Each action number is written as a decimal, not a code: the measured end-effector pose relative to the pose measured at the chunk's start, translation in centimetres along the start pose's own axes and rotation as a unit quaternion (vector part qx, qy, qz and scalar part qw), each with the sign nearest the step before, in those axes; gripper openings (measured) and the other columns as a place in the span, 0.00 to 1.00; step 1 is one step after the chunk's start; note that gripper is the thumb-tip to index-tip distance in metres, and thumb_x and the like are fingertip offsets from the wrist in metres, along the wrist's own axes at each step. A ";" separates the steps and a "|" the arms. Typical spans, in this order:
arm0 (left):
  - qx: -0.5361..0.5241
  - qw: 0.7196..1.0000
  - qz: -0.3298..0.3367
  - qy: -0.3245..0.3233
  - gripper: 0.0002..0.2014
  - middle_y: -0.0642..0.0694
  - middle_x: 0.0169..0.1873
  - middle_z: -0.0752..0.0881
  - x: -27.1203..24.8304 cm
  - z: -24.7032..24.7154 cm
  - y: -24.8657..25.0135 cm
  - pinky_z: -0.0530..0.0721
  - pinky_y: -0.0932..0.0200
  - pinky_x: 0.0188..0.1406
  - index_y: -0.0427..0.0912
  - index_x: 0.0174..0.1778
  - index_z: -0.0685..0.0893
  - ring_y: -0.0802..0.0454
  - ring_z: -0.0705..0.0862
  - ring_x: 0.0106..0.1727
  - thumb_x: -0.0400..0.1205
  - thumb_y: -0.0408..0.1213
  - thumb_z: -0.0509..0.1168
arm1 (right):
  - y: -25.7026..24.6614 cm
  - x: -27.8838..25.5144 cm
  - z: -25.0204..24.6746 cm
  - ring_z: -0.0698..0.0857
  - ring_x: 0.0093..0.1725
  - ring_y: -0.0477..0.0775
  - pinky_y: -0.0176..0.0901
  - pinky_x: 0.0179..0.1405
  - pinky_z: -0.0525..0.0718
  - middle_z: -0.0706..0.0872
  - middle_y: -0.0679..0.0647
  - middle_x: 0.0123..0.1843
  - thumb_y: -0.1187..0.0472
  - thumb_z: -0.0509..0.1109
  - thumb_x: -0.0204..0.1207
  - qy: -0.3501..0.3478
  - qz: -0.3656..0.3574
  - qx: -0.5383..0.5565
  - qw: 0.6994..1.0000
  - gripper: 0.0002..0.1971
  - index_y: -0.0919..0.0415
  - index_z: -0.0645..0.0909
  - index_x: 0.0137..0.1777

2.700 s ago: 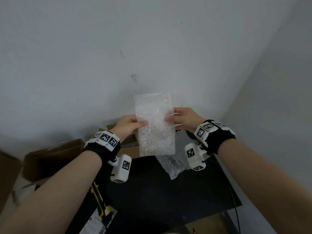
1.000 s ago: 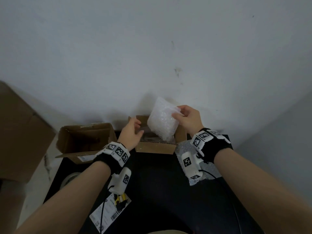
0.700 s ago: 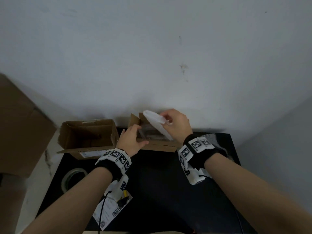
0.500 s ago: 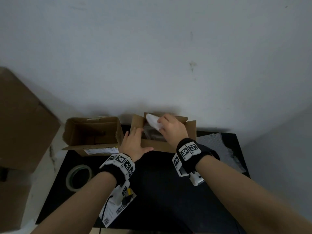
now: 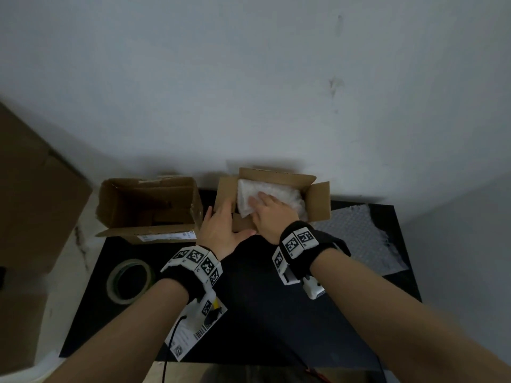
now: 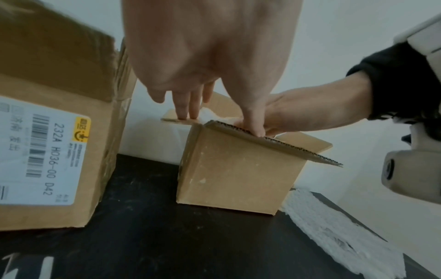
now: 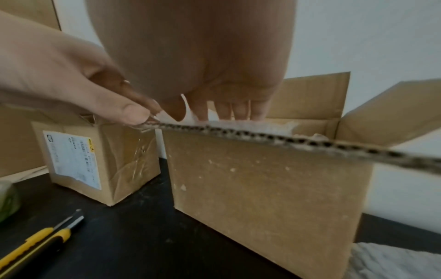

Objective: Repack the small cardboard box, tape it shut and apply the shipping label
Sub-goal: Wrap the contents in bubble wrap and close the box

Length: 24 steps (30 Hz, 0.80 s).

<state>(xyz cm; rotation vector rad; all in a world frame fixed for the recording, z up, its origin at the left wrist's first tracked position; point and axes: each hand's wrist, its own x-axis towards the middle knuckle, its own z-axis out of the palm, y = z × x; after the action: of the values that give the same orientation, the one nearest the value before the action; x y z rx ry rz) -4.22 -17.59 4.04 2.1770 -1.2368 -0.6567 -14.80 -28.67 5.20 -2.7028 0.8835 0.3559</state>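
Pressing bubble wrap [image 5: 272, 193] — seemingly flat

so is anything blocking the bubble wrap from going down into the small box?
Nothing visible does. The right hand already presses the bubble wrap into the open small box. All four flaps stand clear of the opening, and the left hand holds back the left and near ones. What lies beneath the wrap is hidden.

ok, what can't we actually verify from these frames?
- Contents of the small box: head view, bubble wrap and right hand cover them.
- Shipping label text: head view, too small, left wrist camera overlaps it.
- Utility knife: right wrist view, cut off by the edge.
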 end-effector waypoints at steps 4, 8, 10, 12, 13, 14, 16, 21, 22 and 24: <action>0.083 0.996 0.032 -0.027 0.28 0.49 0.73 0.73 0.4 -0.1 -0.3 0.47 0.50 0.79 0.51 0.73 0.71 0.51 0.69 0.75 0.77 0.53 0.67 | -0.9 0.9 0.6 0.55 0.82 0.59 0.56 0.80 0.55 0.53 0.56 0.85 0.49 0.43 0.85 -0.059 0.055 0.029 0.996 0.26 0.55 0.56 0.82; 0.175 0.982 0.039 -0.063 0.29 0.46 0.77 0.64 0.7 -0.4 -0.3 0.44 0.47 0.80 0.54 0.74 0.71 0.49 0.64 0.78 0.78 0.62 0.60 | -0.4 1.3 0.0 0.56 0.82 0.60 0.57 0.80 0.55 0.54 0.57 0.84 0.50 0.46 0.84 -0.099 0.046 0.058 0.992 0.26 0.56 0.59 0.81; 0.230 0.969 0.048 -0.078 0.30 0.45 0.76 0.63 0.9 -0.7 0.0 0.44 0.43 0.80 0.55 0.74 0.70 0.46 0.63 0.77 0.78 0.65 0.56 | 0.2 0.8 -0.5 0.66 0.78 0.58 0.56 0.78 0.59 0.66 0.59 0.80 0.51 0.50 0.82 -0.060 0.034 0.054 0.996 0.24 0.58 0.69 0.75; 0.280 0.954 0.063 -0.090 0.31 0.44 0.75 0.63 1.1 -0.9 0.3 0.43 0.37 0.79 0.56 0.75 0.69 0.44 0.60 0.78 0.78 0.66 0.54 | 0.9 -0.2 -0.9 0.75 0.69 0.57 0.54 0.74 0.61 0.78 0.57 0.69 0.51 0.51 0.82 0.032 0.022 0.019 0.999 0.21 0.58 0.80 0.64; 0.301 0.946 0.071 -0.097 0.31 0.44 0.76 0.61 1.2 -1.0 0.4 0.43 0.35 0.78 0.56 0.75 0.68 0.44 0.57 0.79 0.78 0.66 0.54 | 1.3 -0.7 -1.0 0.77 0.65 0.56 0.53 0.72 0.62 0.81 0.56 0.65 0.52 0.51 0.83 0.063 0.014 0.007 0.998 0.21 0.59 0.83 0.60; 0.319 0.938 0.077 -0.107 0.32 0.43 0.77 0.59 1.3 -1.0 0.4 0.42 0.34 0.78 0.56 0.76 0.68 0.43 0.54 0.80 0.78 0.67 0.53 | 1.6 -1.2 -1.1 0.78 0.63 0.57 0.52 0.69 0.64 0.82 0.56 0.63 0.52 0.50 0.83 0.073 0.004 0.006 0.997 0.21 0.59 0.84 0.57; 0.349 0.925 0.085 -0.123 0.33 0.43 0.79 0.56 1.5 -1.0 0.5 0.40 0.33 0.77 0.55 0.76 0.66 0.43 0.50 0.81 0.78 0.67 0.53 | 2.1 -1.7 -1.0 0.79 0.61 0.58 0.53 0.65 0.68 0.83 0.57 0.61 0.54 0.49 0.85 0.047 -0.015 0.012 0.999 0.21 0.60 0.85 0.55; 0.378 0.913 0.125 -0.095 0.32 0.46 0.75 0.64 1.9 -0.6 1.1 0.42 0.36 0.77 0.53 0.72 0.74 0.46 0.56 0.78 0.74 0.65 0.62 | 2.5 -1.5 -0.6 0.78 0.65 0.58 0.54 0.68 0.70 0.79 0.56 0.68 0.55 0.46 0.86 -0.045 -0.022 0.031 0.998 0.21 0.59 0.80 0.63; 0.383 0.909 0.138 -0.084 0.31 0.48 0.72 0.67 1.9 -0.6 1.3 0.43 0.36 0.77 0.52 0.70 0.75 0.48 0.60 0.77 0.74 0.64 0.64 | 2.5 -1.6 -0.4 0.77 0.68 0.57 0.54 0.71 0.68 0.77 0.55 0.71 0.55 0.45 0.86 -0.053 -0.020 0.050 0.997 0.22 0.58 0.78 0.67; 0.412 0.891 0.178 -0.072 0.28 0.50 0.65 0.73 1.9 -0.4 1.8 0.46 0.40 0.73 0.50 0.67 0.77 0.50 0.67 0.72 0.74 0.61 0.65 | 2.7 -1.7 0.0 0.71 0.74 0.54 0.52 0.76 0.61 0.71 0.52 0.77 0.54 0.44 0.86 -0.072 -0.020 0.074 0.994 0.22 0.56 0.73 0.73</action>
<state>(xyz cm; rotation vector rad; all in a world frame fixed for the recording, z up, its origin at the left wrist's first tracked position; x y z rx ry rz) -4.12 -19.96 5.27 2.4295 -2.2311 -0.1264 -17.83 -29.86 5.24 -2.5187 0.7818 0.4526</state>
